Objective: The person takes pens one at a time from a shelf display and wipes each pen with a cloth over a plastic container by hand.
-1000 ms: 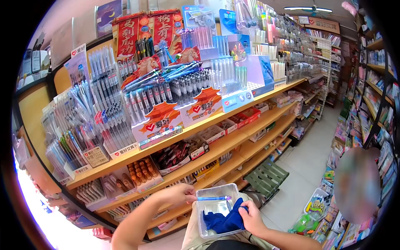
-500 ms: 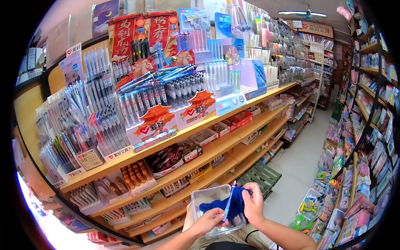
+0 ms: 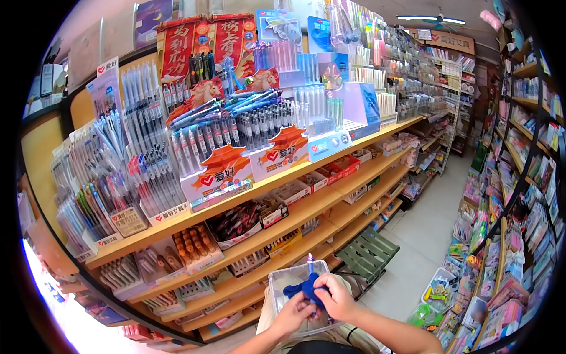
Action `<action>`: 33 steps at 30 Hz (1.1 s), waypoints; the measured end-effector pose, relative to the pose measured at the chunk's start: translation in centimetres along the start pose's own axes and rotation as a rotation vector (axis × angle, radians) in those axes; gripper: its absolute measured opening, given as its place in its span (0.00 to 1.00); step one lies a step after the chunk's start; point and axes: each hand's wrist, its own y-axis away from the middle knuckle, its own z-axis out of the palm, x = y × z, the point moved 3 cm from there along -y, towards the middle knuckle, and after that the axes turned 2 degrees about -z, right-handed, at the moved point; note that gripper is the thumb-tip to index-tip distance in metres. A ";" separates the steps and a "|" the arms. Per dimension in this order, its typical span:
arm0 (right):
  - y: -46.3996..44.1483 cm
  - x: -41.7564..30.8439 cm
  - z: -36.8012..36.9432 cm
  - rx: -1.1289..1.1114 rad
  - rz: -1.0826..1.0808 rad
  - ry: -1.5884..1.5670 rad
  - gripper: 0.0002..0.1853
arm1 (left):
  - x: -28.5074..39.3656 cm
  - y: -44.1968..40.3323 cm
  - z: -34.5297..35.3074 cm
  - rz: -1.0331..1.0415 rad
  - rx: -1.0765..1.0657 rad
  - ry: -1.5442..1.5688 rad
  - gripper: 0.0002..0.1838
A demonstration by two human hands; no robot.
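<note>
A light-blue pen (image 3: 311,265) with a purple top stands nearly upright between my hands. A dark blue cloth (image 3: 308,287) is bunched around its middle. My right hand (image 3: 333,296) is closed on the cloth, pressing it against the pen. My left hand (image 3: 295,313) has its fingers curled at the lower edge of the cloth, by the pen's lower part; what exactly it pinches is mostly hidden. Below both hands a clear plastic box (image 3: 275,295) rests on my lap.
Ahead, a wooden shelf (image 3: 265,182) bears pen displays (image 3: 268,125), with boxes of stationery on lower tiers. A green folding stool (image 3: 368,253) stands to the right of the box. Packed racks (image 3: 533,236) line the aisle's right side, with a white basket (image 3: 441,286) on the floor.
The pen has turned more upright, and the cloth now wraps its middle instead of hanging beside it. My right hand has moved down and left, closer to my left hand.
</note>
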 end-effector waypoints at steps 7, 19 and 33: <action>1.6 -0.5 0.7 -0.054 -0.108 0.114 0.05 | -0.1 0.2 -0.3 0.185 -0.012 -0.015 0.20; 2.5 -0.1 1.7 -0.312 -0.200 0.306 0.08 | -1.1 -0.9 -2.2 -0.151 0.256 0.086 0.17; 1.5 3.4 -1.9 0.163 0.354 -0.423 0.05 | 3.0 0.4 -3.3 0.039 0.239 0.084 0.15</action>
